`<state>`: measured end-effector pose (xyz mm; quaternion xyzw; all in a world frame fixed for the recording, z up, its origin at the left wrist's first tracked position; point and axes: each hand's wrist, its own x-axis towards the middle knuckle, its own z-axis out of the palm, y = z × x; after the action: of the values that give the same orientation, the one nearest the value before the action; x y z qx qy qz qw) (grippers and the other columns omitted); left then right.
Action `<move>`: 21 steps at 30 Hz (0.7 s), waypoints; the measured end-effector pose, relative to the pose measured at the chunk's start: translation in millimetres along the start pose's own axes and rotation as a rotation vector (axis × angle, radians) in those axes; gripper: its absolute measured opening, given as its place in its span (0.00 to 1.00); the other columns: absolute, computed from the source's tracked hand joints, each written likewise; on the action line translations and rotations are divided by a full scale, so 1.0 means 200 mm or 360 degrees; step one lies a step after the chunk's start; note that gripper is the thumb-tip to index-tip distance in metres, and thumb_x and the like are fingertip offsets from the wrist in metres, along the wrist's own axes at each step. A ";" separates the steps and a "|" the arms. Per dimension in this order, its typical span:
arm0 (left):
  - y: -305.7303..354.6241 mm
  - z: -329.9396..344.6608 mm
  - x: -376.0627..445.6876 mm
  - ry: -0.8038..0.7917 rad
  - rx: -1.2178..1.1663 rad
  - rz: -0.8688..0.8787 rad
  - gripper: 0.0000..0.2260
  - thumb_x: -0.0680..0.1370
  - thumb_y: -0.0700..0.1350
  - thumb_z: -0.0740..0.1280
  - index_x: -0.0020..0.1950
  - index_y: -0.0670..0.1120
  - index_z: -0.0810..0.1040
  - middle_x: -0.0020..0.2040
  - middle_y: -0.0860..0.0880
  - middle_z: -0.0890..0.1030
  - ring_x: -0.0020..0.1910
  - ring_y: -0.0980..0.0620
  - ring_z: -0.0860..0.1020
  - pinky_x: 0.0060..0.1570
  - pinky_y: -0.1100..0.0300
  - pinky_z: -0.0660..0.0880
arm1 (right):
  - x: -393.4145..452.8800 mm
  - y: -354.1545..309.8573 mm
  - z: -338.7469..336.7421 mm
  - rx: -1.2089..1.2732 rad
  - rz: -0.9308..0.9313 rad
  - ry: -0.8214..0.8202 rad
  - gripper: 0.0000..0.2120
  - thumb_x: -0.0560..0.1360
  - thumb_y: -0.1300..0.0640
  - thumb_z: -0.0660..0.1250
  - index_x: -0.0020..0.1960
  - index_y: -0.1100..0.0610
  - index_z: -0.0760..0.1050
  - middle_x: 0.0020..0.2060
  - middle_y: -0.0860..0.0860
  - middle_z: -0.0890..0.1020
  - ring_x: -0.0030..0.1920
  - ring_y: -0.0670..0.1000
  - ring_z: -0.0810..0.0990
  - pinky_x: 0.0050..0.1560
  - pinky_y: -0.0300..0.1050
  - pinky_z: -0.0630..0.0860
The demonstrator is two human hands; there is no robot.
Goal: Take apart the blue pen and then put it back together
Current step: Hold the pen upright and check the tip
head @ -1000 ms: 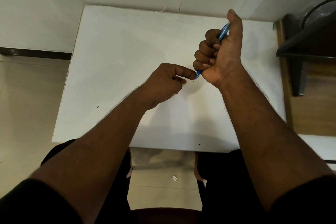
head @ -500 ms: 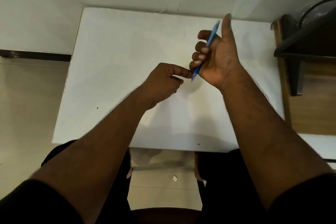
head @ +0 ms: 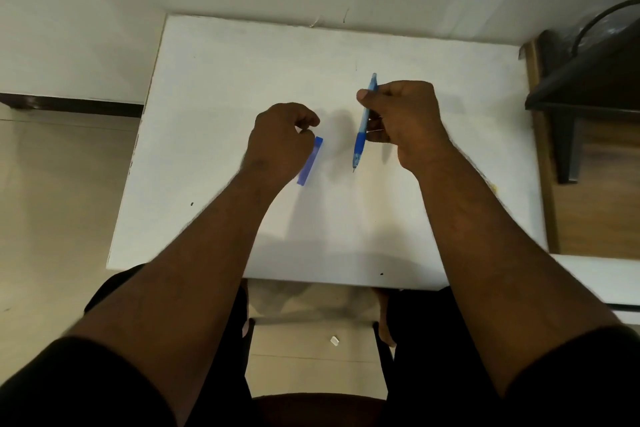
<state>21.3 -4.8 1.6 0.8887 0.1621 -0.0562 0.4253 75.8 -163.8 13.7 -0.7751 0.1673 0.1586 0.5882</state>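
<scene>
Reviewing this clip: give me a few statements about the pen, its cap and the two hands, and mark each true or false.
1. The right hand holds the pen body. True.
2. The pen's writing tip points away from the person. False: it points toward the person.
3. The blue cap is on the pen. False: it is off, beside the left hand.
4. The white table stands against a wall. True.
5. Both hands grip the pen body. False: only the right.

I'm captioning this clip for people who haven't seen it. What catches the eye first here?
The blue pen, held point-down in the right hand above the middle of the white table. Next, the blue cap at the left hand, apart from the pen; whether it is gripped or lying on the table is unclear.
</scene>
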 end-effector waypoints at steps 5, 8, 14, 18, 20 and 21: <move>-0.06 0.01 0.00 -0.0064 0.0347 -0.0038 0.18 0.73 0.36 0.59 0.59 0.50 0.79 0.61 0.48 0.76 0.62 0.45 0.73 0.59 0.50 0.74 | 0.04 0.09 0.04 -0.0459 -0.0197 0.0096 0.17 0.69 0.55 0.76 0.55 0.61 0.79 0.40 0.56 0.82 0.31 0.51 0.82 0.33 0.46 0.83; -0.07 0.01 -0.02 -0.0069 0.0459 0.0025 0.19 0.74 0.35 0.58 0.62 0.48 0.77 0.61 0.46 0.74 0.62 0.43 0.70 0.60 0.47 0.72 | 0.06 0.14 0.07 -0.0647 -0.0205 0.0135 0.19 0.68 0.53 0.76 0.55 0.59 0.78 0.45 0.57 0.83 0.35 0.55 0.83 0.38 0.51 0.83; -0.05 0.01 -0.04 -0.0130 0.0641 0.0108 0.19 0.75 0.38 0.59 0.66 0.46 0.74 0.62 0.42 0.71 0.61 0.40 0.69 0.59 0.44 0.71 | 0.05 0.18 0.07 -0.0792 -0.0243 0.0170 0.17 0.67 0.53 0.76 0.49 0.62 0.78 0.45 0.58 0.83 0.41 0.61 0.83 0.47 0.58 0.81; -0.04 0.01 -0.05 -0.0139 0.0673 0.0112 0.19 0.76 0.39 0.59 0.67 0.47 0.74 0.63 0.43 0.71 0.63 0.40 0.68 0.59 0.46 0.72 | 0.00 0.20 0.06 -0.0780 -0.0287 0.0201 0.21 0.67 0.51 0.77 0.57 0.57 0.79 0.55 0.54 0.81 0.49 0.57 0.82 0.49 0.56 0.81; -0.05 0.01 -0.04 -0.0130 0.0669 0.0110 0.20 0.76 0.37 0.59 0.67 0.47 0.73 0.64 0.44 0.70 0.64 0.41 0.68 0.60 0.47 0.71 | -0.03 0.19 0.06 -0.0742 -0.0294 0.0216 0.24 0.67 0.49 0.76 0.59 0.60 0.77 0.57 0.55 0.81 0.51 0.57 0.82 0.50 0.55 0.81; -0.06 0.01 -0.04 -0.0124 0.0666 0.0109 0.21 0.75 0.36 0.60 0.67 0.47 0.73 0.64 0.44 0.70 0.65 0.42 0.68 0.61 0.48 0.71 | -0.04 0.19 0.05 -0.0743 -0.0303 0.0235 0.25 0.68 0.48 0.76 0.58 0.62 0.77 0.57 0.56 0.81 0.52 0.58 0.82 0.52 0.55 0.80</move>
<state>10.0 -2.3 -6.6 0.9597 0.1002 -0.1083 0.2392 51.2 -162.3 -17.8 -0.9116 0.0951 0.0799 0.3919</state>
